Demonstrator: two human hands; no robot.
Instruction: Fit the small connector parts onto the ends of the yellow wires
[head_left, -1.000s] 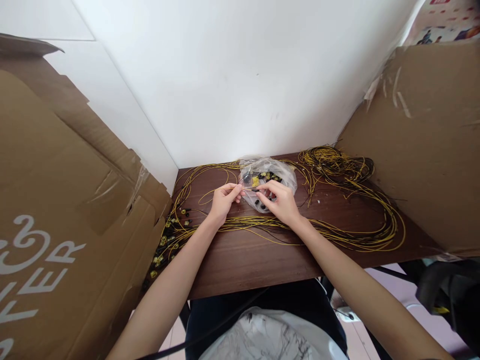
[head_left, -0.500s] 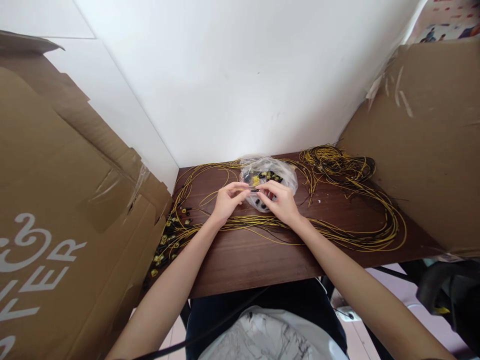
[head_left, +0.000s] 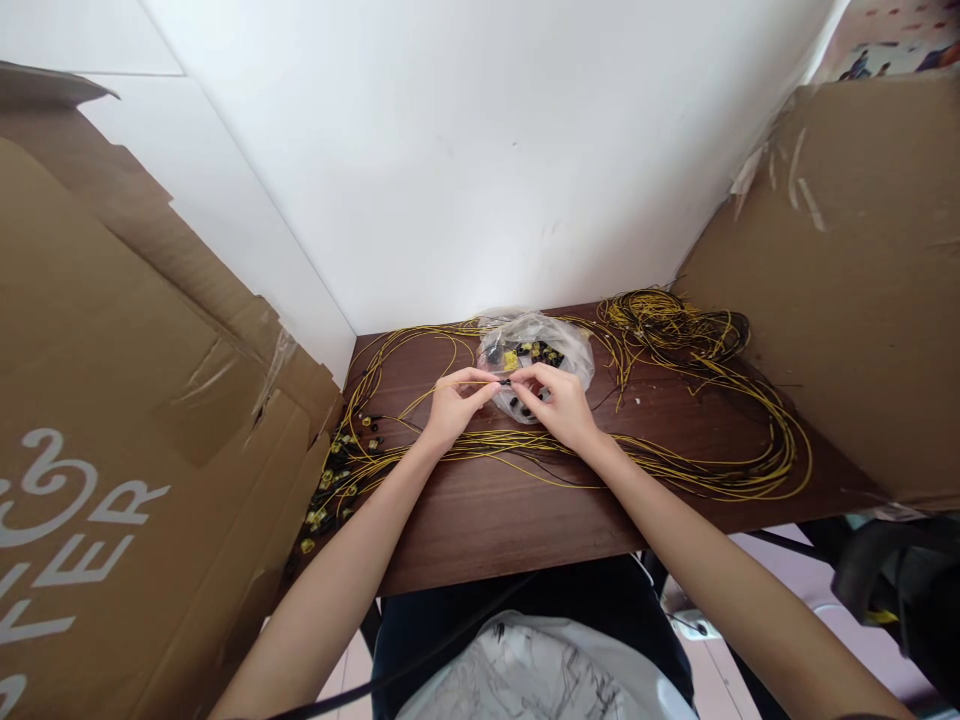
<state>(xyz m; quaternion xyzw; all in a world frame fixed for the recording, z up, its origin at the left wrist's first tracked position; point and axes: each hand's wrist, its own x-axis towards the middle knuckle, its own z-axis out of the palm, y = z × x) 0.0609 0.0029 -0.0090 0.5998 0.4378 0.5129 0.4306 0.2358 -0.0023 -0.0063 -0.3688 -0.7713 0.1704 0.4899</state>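
My left hand (head_left: 454, 408) is closed in a pinch on a thin yellow wire (head_left: 417, 401), which trails out to the left of it. Thumb and fingertips of my right hand (head_left: 564, 405) pinch a small black connector piece (head_left: 505, 381) that sits between both hands' fingertips. Whether the wire's end is inside the black piece is too small to tell. Just behind my hands lies a clear plastic bag (head_left: 574, 350) holding yellow and black connector parts (head_left: 541, 352); my hands cover part of it.
A long bundle of yellow and black wires (head_left: 675, 458) loops across the brown table (head_left: 510, 530). Tangled wire (head_left: 675, 325) is heaped at the back right. Wire ends with yellow-and-black connectors (head_left: 330, 495) lie at the left. Cardboard boxes (head_left: 150, 350) flank both sides; a white wall stands behind.
Both hands stay almost in place, still pinching. The black piece between the fingertips has shifted very slightly to the left, along with the whole view.
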